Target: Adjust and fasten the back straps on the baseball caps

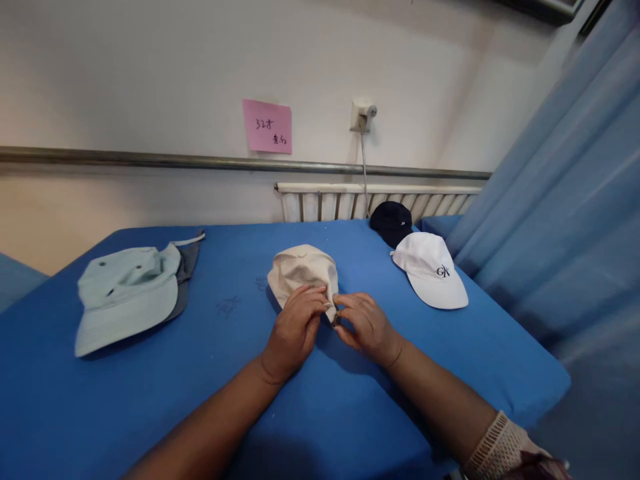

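- Centrally placed: beige cap (303,257), one, soft fabric, crumpled; on the blue-covered worktop (240,400), about midway between left and right edges, both hands upon it.
- Right hand (369,328): grip narrow, thumb and fingers pinching the cap's lower right margin, by a small dark piece (335,321), nature unclear. Risk: fabric slipping out, the pinched portion being small.
- Left hand (299,327): fingers bent over the cap's near side; whether this grip pinches or merely rests cannot be told. Risk: crown flattened or creased, should the fingers bear down on unsupported cloth.
- Hands, pair: fingertips close together at one spot. Risk: fingers obstructing one another, for want of room; the detail beneath is partly hidden by them, so a misplacement might pass unnoticed.
- White cap (425,257), dark lettering on front: brim towards the worktop's right edge. Risk: knocked over that edge, if the right forearm swings outward.
- Navy cap (390,220): by the far right corner, just behind the white cap; contact between them uncertain. Risk: pushed off the far edge, should the white one be shoved back.
- Pale blue-green cap (127,290): towards the left edge, overlapping a dark grey cap (189,259). Risk: both dragged together, being stacked.
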`<state>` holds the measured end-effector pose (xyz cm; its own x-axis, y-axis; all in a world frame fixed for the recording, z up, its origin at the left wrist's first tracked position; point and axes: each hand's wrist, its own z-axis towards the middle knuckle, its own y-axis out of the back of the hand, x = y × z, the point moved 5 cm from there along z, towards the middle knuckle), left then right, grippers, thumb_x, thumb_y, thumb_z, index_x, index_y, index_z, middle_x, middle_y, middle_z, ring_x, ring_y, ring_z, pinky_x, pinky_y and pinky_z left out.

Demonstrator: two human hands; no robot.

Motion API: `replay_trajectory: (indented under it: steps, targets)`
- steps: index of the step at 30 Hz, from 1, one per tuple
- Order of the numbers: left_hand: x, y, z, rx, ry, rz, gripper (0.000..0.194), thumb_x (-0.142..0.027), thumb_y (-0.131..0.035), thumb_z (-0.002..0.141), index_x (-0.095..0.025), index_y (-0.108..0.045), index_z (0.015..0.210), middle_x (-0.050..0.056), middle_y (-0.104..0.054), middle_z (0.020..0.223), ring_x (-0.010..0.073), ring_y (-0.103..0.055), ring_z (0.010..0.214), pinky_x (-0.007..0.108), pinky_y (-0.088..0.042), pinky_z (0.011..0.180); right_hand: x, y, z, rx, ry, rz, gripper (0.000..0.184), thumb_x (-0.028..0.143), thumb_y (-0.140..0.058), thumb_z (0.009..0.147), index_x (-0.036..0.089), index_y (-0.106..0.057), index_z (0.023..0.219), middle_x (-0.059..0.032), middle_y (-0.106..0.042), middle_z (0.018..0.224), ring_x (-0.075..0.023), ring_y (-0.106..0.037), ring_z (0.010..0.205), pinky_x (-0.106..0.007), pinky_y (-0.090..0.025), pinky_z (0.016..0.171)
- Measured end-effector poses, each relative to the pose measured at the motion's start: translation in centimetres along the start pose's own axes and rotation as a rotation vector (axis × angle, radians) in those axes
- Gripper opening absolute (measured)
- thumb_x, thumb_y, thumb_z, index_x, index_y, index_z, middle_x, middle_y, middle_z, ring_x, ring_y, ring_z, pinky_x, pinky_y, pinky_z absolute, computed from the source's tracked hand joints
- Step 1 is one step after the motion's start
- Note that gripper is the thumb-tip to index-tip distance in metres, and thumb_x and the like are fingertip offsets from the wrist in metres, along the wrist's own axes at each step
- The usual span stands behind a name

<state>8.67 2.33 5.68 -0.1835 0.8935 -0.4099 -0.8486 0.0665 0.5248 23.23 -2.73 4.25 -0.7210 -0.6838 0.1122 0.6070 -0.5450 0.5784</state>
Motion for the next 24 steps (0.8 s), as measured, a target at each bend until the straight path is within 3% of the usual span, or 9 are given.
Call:
replay_trajectory:
  steps: [3,6,9,13,19,24]
  targets:
    - [1.8,-0.4,-0.1,0.053,0.144,-0.047,0.015,-0.014,-0.045,0.094,-0.019,-0.058,0.099,0.007,-0.067,0.102,0.0188,-0.063,0.101,0.035,-0.049,0.09,-0.5,-1.0,0.1,0.003,-0.045,0.075,0.021,0.017,-0.054,0.089,0.018,-0.051,0.11,-0.0139,-0.067,0.113,-0.0226,-0.064,0.106,-0.04,-0.051,0.09]
    - [3.5,-1.1,-1.1,0.134,0.352,-0.064,0.012,-0.02,-0.046,0.094,-0.019,-0.058,0.095,0.004,-0.065,0.09,0.0167,-0.063,0.084,0.03,-0.049,0.079,-2.1,-2.4,-0.6,0.018,-0.239,0.167,0.025,0.02,-0.056,0.09,0.02,-0.052,0.114,-0.0092,-0.07,0.099,-0.0202,-0.068,0.089,-0.034,-0.054,0.079]
    - [4.6,-1.7,-2.4,0.194,0.514,-0.126,0.013,-0.024,-0.047,0.094,-0.019,-0.06,0.093,0.001,-0.064,0.082,0.0157,-0.061,0.075,0.029,-0.048,0.073,-3.4,-3.8,-1.6,0.126,-0.404,0.295,0.02,0.023,-0.058,0.089,0.021,-0.054,0.108,-0.0043,-0.07,0.089,-0.0175,-0.068,0.078,-0.029,-0.054,0.07]
    - [5.3,-2.1,-3.5,0.187,0.697,-0.307,0.014,-0.028,-0.051,0.091,-0.019,-0.06,0.097,-0.001,-0.061,0.076,0.0135,-0.057,0.065,0.026,-0.046,0.064,-3.4,-3.3,-1.8,0.179,-0.386,0.381,0.015,0.022,-0.061,0.088,0.021,-0.058,0.102,-0.0058,-0.067,0.098,-0.0184,-0.065,0.09,-0.031,-0.052,0.08]
    - [4.4,-2.4,-3.0,0.191,0.742,-0.456,0.018,-0.03,-0.063,0.084,-0.017,-0.061,0.097,0.003,-0.064,0.09,0.0164,-0.06,0.082,0.029,-0.047,0.077,-2.6,-1.8,-1.8,0.337,-0.318,0.126,0.009,0.022,-0.059,0.09,0.02,-0.057,0.098,-0.0086,-0.065,0.095,-0.0226,-0.059,0.089,-0.037,-0.048,0.08]
    - [3.7,-2.7,-3.1,0.263,0.713,-0.451,0.021,-0.03,-0.063,0.085,-0.018,-0.064,0.101,0.004,-0.066,0.09,0.0176,-0.06,0.084,0.03,-0.047,0.077,-2.8,-1.7,-2.5,0.331,-0.393,0.241,0.009,0.019,-0.061,0.088,0.02,-0.056,0.095,-0.0052,-0.063,0.089,-0.0181,-0.059,0.08,-0.03,-0.047,0.071]
